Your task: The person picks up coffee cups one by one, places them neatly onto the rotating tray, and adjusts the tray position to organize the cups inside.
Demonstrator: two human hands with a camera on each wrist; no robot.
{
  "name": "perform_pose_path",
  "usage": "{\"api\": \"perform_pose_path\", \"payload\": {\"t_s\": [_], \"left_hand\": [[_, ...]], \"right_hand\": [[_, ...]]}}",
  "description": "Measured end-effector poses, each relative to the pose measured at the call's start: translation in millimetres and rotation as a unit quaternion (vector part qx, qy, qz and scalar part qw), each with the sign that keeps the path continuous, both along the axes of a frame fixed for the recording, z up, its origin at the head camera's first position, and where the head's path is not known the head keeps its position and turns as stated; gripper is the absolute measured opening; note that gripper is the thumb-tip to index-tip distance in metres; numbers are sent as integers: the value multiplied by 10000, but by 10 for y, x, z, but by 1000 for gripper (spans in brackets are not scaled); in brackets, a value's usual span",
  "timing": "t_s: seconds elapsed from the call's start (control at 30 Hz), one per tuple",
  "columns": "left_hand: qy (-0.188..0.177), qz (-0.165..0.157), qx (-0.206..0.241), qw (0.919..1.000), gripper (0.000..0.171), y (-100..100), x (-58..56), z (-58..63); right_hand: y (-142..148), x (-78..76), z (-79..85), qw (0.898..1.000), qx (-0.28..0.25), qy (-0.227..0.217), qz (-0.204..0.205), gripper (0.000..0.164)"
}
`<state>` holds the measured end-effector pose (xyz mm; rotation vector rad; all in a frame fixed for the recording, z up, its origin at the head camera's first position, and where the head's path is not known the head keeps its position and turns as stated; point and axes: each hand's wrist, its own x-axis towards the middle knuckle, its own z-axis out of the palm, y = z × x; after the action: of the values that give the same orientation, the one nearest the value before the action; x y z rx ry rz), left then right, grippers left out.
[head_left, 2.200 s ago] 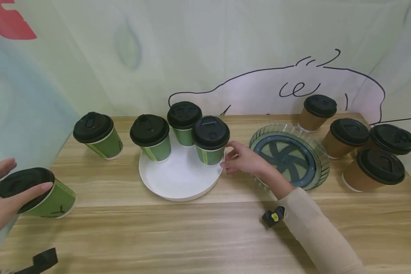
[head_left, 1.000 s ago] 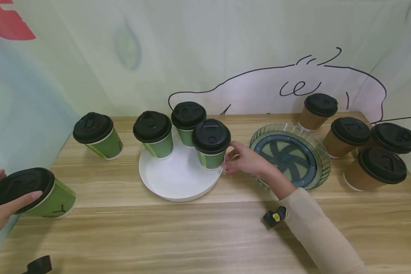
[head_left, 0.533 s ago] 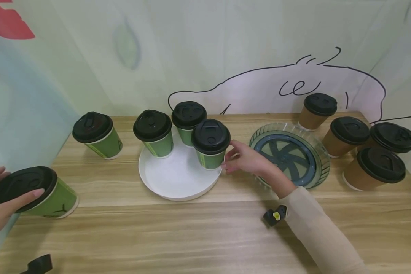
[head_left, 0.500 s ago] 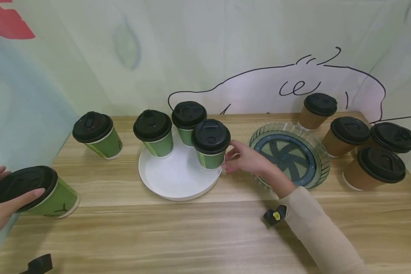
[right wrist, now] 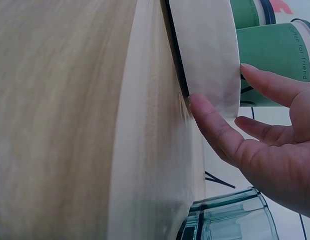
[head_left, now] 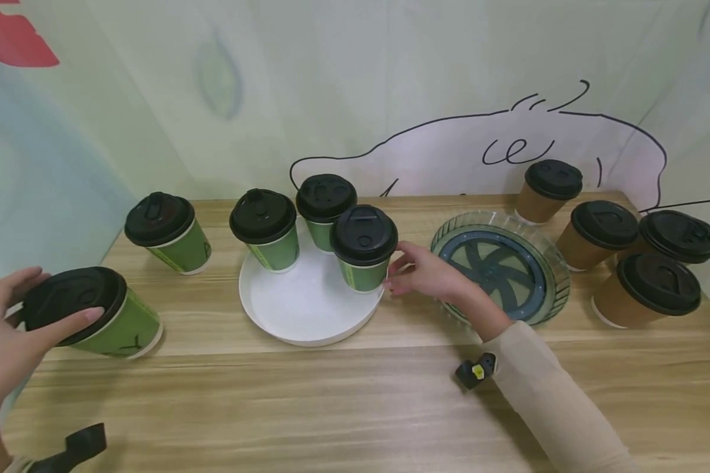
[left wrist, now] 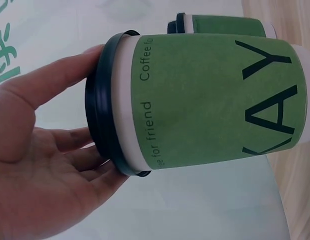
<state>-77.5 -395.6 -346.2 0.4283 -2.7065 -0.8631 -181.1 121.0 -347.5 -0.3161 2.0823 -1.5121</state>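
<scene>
At the left of the head view my left hand [head_left: 12,328] grips a green paper coffee cup [head_left: 118,328] by its black lid. The left wrist view shows thumb and fingers spread round the lid [left wrist: 105,105], with the lettered sleeve facing the camera. My right hand [head_left: 420,272] touches the right edge of a white round tray [head_left: 307,315], fingertips at its rim [right wrist: 212,60]. On the tray's back half stand three lidded green cups: left [head_left: 272,249], back [head_left: 319,233] and right [head_left: 363,272].
Another green cup [head_left: 183,246] stands at the back left. Right of my right hand is a ribbed clear dish [head_left: 559,282] with a blue pattern. Several brown lidded cups [head_left: 627,299] stand along the right side. The wooden table [head_left: 307,414] ends at a printed backdrop [head_left: 154,98].
My left hand has closed on the lid, and the cup has moved right and slightly farther back. Early on, the tray's cups shifted round a little. My right hand stays at the rim.
</scene>
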Motion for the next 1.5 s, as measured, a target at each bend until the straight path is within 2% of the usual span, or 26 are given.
{"api": "perform_pose_path", "payload": {"t_s": [0.07,0.1,0.13,0.4,0.53,0.77,1.03,1.33,1.5], "left_hand": [[-91,-133,20,9999,93,232,23,185],[-194,-190,41,9996,92,413,60,343],[-238,-235,3,9994,92,496,69,405],[-1053,-510,-134,9930,93,978,94,809],[-1130,-741,-231,9906,92,1188,112,960],[-1039,-1056,-367,9883,91,1362,82,1025],[-884,-1411,-202,9858,91,1564,59,1106],[-684,-1779,-240,9814,92,1724,-8,1121],[-570,-1955,-102,9790,92,1843,-44,1123]], "right_hand": [[-2,-2,-2,10000,-7,0,-5,64],[-3,-2,-3,10000,-1,5,-7,64],[-3,-3,-4,10000,4,9,-6,64],[-1,-5,-10,10000,16,34,14,62],[-1,-5,-12,10000,-12,39,22,61],[-1,-4,-10,10000,-43,54,15,63],[-3,7,2,9999,122,95,-9,63],[1,5,-2,9999,110,127,-4,64],[6,2,-11,9998,155,124,-22,67]]}}
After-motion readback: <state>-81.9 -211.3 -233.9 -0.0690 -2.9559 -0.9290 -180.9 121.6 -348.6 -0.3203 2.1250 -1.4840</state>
